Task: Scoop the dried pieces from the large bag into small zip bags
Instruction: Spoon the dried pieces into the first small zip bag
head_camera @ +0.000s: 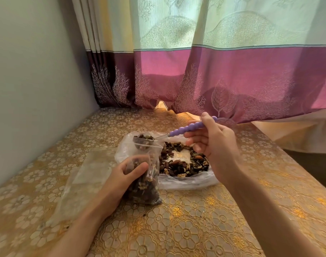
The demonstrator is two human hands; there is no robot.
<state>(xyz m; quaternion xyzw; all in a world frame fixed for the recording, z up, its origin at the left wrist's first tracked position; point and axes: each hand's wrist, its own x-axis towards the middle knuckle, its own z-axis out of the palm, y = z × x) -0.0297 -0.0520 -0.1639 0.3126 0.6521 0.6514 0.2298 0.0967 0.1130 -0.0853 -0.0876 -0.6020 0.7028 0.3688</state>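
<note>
Now: small zip bag (145, 175), approx. half full, upright in left hand (121, 177), fingers wrapped round its middle. Above that grip, loaded spoon (177, 132) at bag mouth; right hand (212, 145) pinches purple handle. Large bag (184, 164) beside, on table (177, 229). Step: filling. Next, prob.: tip spoon w/o spilling.

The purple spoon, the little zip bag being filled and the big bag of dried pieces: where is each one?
purple spoon (188, 127): head view, on its beaded handle.
little zip bag (145, 186): head view, on its filled lower half.
big bag (186, 183): head view, on its clear plastic near edge.
</note>
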